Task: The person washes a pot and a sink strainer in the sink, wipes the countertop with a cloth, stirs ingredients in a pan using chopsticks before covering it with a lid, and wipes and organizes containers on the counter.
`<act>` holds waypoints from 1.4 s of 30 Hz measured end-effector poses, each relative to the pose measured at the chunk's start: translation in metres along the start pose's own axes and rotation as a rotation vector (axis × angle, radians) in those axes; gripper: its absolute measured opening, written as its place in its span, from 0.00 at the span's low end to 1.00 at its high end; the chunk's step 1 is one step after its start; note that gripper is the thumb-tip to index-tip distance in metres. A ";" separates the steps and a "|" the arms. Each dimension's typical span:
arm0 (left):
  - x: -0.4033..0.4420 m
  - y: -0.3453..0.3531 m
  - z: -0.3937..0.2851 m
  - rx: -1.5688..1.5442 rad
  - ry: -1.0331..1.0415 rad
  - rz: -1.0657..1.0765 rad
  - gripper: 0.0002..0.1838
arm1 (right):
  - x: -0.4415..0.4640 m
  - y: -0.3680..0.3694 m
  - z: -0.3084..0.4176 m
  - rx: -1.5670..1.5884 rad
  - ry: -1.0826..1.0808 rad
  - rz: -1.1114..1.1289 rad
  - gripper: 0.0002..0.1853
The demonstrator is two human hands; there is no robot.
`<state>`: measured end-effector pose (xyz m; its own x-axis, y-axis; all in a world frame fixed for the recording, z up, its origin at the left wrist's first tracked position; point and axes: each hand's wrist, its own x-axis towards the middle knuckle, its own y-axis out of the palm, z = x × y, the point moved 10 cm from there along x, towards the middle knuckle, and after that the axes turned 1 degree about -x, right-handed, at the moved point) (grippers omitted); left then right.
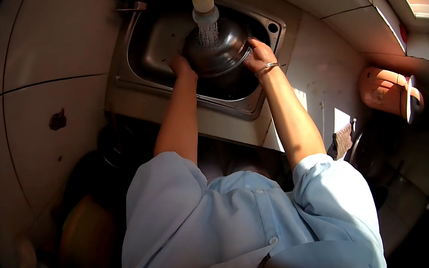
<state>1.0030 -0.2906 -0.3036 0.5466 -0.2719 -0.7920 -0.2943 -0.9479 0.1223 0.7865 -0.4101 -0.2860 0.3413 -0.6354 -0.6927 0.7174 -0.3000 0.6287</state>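
Metal bowl (228, 52) in sink (152, 50), placed so water (208, 33) from faucet (202, 0) hits it. Over sink, right hand (260, 55) clasps bowl's edge; left hand (182, 69) opposite, seemingly for balance, fingers hidden, grip unclear.

- Pale tiles (56, 43) with dark joints, at the left.
- A small dark mark (57, 120) on one of them.
- The worktop (241, 129) around the sink, sunlit in patches at its right.
- A pinkish-orange container (382, 91) with a pale rim, at the far right.
- A brownish ribbed cloth (341, 142), near the worktop's right end.
- A rounded orange-green object (89, 234), lower left, in shadow, too dim to identify.
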 end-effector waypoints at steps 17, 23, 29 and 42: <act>-0.067 0.094 0.002 -0.090 -0.109 0.533 0.09 | -0.087 0.051 0.037 -0.560 -0.282 0.096 0.13; -0.087 0.078 -0.030 0.312 0.270 0.672 0.30 | -0.096 0.087 0.006 -0.859 -0.334 0.181 0.13; -0.085 0.021 -0.029 0.210 0.332 0.443 0.30 | -0.089 0.098 -0.086 -1.623 -0.474 0.585 0.16; -0.080 -0.032 -0.035 -0.031 0.357 0.312 0.29 | -0.101 0.134 -0.119 -1.867 -0.765 0.840 0.22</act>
<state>0.9957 -0.2440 -0.2231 0.6729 -0.5791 -0.4603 -0.4663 -0.8151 0.3438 0.9199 -0.3018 -0.1740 0.9001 -0.4354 0.0148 0.3315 0.6623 -0.6719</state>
